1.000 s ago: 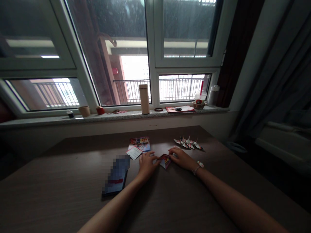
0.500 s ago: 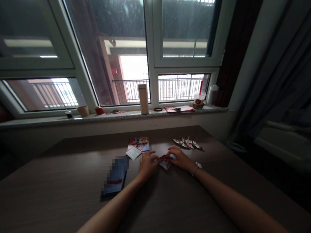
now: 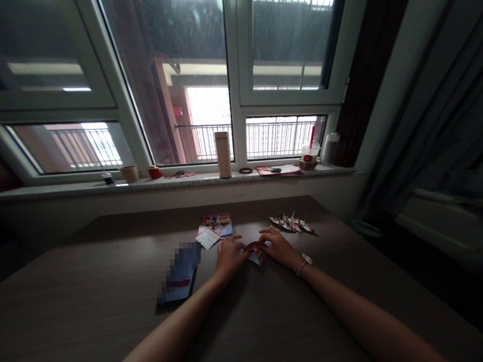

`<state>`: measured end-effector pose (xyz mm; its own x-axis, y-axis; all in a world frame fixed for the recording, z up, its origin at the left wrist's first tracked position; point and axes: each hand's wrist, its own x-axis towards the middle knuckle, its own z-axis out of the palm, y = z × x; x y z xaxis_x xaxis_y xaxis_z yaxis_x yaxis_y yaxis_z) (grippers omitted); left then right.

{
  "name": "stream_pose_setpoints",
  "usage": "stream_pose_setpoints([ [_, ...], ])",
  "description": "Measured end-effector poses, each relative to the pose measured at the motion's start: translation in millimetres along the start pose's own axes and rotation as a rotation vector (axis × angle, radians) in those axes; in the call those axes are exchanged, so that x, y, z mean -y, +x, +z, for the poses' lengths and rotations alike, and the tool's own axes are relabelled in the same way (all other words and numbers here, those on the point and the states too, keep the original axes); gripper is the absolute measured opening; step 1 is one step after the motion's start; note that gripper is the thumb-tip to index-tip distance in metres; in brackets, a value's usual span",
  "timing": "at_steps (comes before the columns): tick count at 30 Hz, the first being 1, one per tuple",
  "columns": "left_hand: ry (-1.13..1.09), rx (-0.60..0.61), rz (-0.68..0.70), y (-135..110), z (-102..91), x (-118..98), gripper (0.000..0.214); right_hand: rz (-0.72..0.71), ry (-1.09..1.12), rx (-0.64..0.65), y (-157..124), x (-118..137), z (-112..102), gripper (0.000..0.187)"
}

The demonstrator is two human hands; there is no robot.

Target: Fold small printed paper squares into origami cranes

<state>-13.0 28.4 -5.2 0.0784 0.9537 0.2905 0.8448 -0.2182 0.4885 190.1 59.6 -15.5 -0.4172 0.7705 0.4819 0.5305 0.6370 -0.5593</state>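
Observation:
A small piece of printed paper, red with white, lies folded on the dark wooden table between my two hands. My left hand rests with curled fingers pinching its left edge. My right hand presses and pinches its right side, a bracelet on that wrist. Several finished folded paper figures stand in a row just beyond my right hand. A stack of printed paper sheets lies beyond my left hand.
A dark phone lies left of my left arm. On the window sill stand a tall beige flask, small cups, a drink cup with a red straw and papers. Dark curtains hang at right.
Both hands have drawn slightly closer over the paper piece, and its top flap has been folded further. The view barely shifted.

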Motion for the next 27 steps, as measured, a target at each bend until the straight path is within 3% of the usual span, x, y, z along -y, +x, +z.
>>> stream_pose_setpoints([
  [13, 0.044, -0.029, -0.065, 2.0, 3.5, -7.8, 0.016, 0.061, -0.070, -0.066, 2.3, 10.0, 9.1, 0.023],
  [27, 0.054, 0.009, -0.097, 3.2, 2.4, -10.7, 0.016, 0.217, -0.101, -0.029, 7.3, 13.8, 11.9, 0.026],
])
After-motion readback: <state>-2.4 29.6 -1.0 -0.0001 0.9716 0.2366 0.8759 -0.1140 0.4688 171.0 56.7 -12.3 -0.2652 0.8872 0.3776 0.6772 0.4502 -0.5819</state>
